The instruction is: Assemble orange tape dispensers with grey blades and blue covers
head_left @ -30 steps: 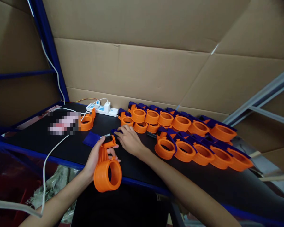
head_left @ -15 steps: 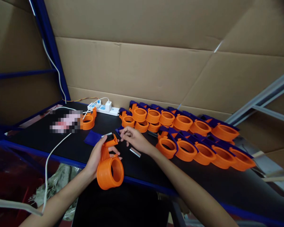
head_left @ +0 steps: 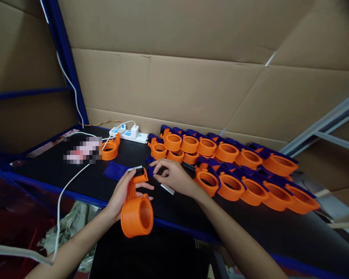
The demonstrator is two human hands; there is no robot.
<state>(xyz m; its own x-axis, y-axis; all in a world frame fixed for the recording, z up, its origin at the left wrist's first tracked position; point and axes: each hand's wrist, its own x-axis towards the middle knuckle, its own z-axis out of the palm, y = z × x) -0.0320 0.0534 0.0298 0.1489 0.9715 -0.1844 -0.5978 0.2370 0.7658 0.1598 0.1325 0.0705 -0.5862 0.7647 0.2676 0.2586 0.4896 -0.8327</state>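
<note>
My left hand (head_left: 123, 193) is wrapped around the handle of an orange tape dispenser (head_left: 137, 217), its ring hanging toward me. A black pad and a toothed metal blade (head_left: 136, 169) show at the dispenser's upper end. Just right of that end, my right hand (head_left: 174, 176) is closed in a pinch at a small dark blue plastic piece (head_left: 151, 170), partly hidden by the fingers. Under my right hand a thin silvery metal strip (head_left: 167, 189) lies on the black tabletop. A flat blue plastic piece (head_left: 115, 170) rests left of the held dispenser.
Several orange and blue tape dispensers (head_left: 229, 186) stand in rows at the right. Another orange dispenser body (head_left: 109, 150) is at the left, near a white power strip (head_left: 128, 134). A white cable (head_left: 72, 178) crosses the table's front edge. A cardboard wall (head_left: 174, 85) rises behind.
My right hand has drawn its fingers into a tighter pinch, and the small blue piece has shifted slightly toward me with it. The left hand still holds the dispenser. The view has shifted slightly.
</note>
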